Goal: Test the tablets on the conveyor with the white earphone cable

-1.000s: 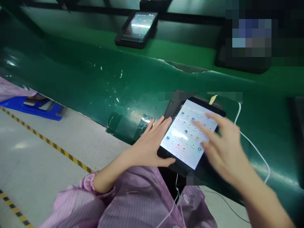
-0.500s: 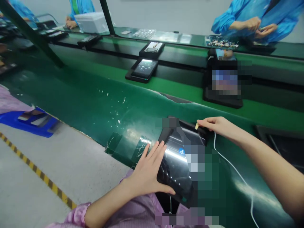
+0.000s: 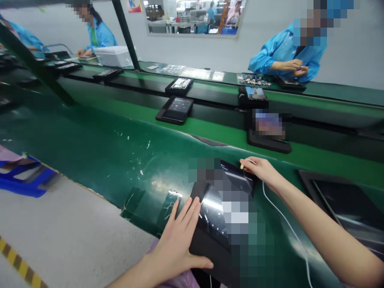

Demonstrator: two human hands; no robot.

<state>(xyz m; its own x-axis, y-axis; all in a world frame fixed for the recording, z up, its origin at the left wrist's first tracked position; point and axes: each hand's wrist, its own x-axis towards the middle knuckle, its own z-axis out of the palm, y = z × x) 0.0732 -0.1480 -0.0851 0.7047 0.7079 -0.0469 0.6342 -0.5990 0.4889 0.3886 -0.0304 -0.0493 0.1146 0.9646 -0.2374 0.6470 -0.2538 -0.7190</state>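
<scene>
Right grip (image 3: 261,169) pinching a thin white cable (image 3: 283,212) by its yellowish end (image 3: 241,167), glossy black rectangular tablet (image 3: 213,218) just below, left grip (image 3: 178,240) spread wide at the tablet's left side, scuffed green bench (image 3: 105,136) underneath.

A chunk of the tablet (image 3: 212,214) is pixelated out, can't read it. Right hand (image 3: 258,169) hides part of the yellow tab (image 3: 242,166), blue stool (image 3: 24,189) is cut off at left, far-side little parts (image 3: 256,81) too tiny to ID.

Moderate indoor light | white glare streaks on tablet (image 3: 212,218) | sheen on worktop (image 3: 99,146) | blocky pixelated patches | far left soft
</scene>
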